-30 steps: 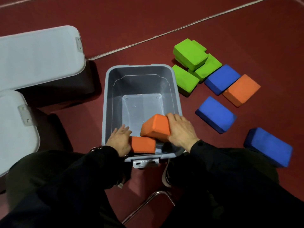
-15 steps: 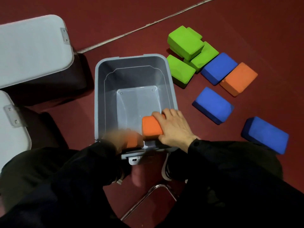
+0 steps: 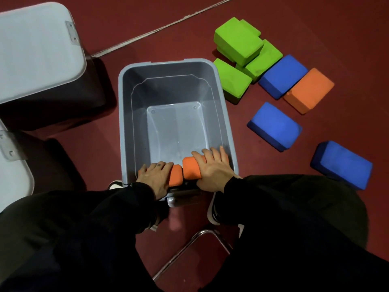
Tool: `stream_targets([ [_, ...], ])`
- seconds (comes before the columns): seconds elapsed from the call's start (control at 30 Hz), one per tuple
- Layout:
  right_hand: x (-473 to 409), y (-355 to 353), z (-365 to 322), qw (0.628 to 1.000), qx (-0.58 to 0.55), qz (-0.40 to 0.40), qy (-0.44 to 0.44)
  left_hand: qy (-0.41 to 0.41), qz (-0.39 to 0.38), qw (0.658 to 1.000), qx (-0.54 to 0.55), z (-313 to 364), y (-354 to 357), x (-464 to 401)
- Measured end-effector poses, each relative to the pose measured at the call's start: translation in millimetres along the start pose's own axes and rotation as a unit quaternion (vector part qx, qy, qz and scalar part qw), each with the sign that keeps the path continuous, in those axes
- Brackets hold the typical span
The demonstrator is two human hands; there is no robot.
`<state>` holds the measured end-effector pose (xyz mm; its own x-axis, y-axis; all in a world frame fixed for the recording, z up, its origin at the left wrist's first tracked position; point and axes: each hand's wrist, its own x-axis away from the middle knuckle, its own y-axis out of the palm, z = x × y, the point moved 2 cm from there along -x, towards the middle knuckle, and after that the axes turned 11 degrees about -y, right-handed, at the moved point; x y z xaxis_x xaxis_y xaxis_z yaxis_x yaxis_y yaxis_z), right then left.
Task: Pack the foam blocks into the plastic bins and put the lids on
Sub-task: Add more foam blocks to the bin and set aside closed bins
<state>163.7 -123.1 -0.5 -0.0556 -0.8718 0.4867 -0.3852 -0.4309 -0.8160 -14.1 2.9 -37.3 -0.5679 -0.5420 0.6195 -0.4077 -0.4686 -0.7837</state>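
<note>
An open grey plastic bin (image 3: 126,114) stands on the red floor in front of me. Two orange foam blocks stand side by side against its near wall: one (image 3: 175,175) under my left hand (image 3: 155,175), the other (image 3: 191,168) under my right hand (image 3: 212,167). Both hands lie over the tops of the blocks with the fingers spread and pressing down. To the right of the bin lie loose blocks: three green (image 3: 239,42), three blue (image 3: 274,126) and one orange (image 3: 309,90).
Two closed dark bins with pale grey lids stand at the left, one far (image 3: 35,51), one near (image 3: 12,175). A white line (image 3: 168,24) crosses the floor behind. My dark-clothed knees and a chrome chair leg (image 3: 202,239) fill the foreground.
The right-hand orange block went from tilted above the bin to standing low against the near wall. My left hand shifted onto the other orange block. The view tilted slightly.
</note>
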Motion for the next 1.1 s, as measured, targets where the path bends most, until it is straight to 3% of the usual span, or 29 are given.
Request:
stream_targets([
  [0.2, -11, 21, 9, 0.995, -0.013, 0.101, 0.004, -0.008, 0.023, 0.999, 0.029, 6, 1, -12],
  [0.43, -15, 56, 10, 0.996, -0.002, 0.083, 0.024, 0.06, 0.084, 0.994, 0.038, 4, 9, -25],
  [0.6, -29, 66, 20, 0.999, 0.0, 0.031, 0.028, 0.062, 0.104, 0.987, 0.102, 20, 10, -32],
  [0.73, -36, 58, 18, 0.999, -0.045, -0.016, 0.018, 0.065, 0.033, 0.995, 0.07, 21, 5, -32],
  [0.9, -43, 12, 19, 0.988, -0.105, -0.11, 0.008, 0.057, -0.007, 0.995, 0.076, 43, -9, -41],
  [1.1, -11, -92, 65, 0.979, -0.201, -0.02, 0.04, 0.071, 0.064, 0.98, 0.174, 121, -85, -33],
])
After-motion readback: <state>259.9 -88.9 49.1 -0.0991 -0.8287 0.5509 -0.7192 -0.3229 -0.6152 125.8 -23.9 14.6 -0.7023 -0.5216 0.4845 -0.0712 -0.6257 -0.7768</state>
